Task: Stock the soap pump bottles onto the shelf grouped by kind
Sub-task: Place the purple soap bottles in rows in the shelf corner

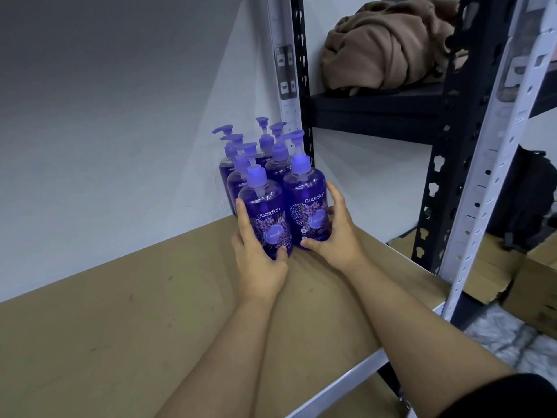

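Observation:
Several purple lavender soap pump bottles stand in two rows in the far corner of a brown shelf board (126,312), against the wall. My left hand (256,254) wraps the front left bottle (265,212), thumb on its lower front. My right hand (334,233) grips the front right bottle (306,194) from its right side. Both front bottles stand upright, touching each other, with the labels facing me. The rear purple bottles (238,158) sit close behind them, partly hidden.
A black slotted upright (304,95) stands right behind the bottles. A neighbouring black rack carries a crumpled brown cloth (388,46) on its shelf. A white slotted post (488,182) rises at right. Cardboard (494,267) and a dark bag (524,194) lie lower right.

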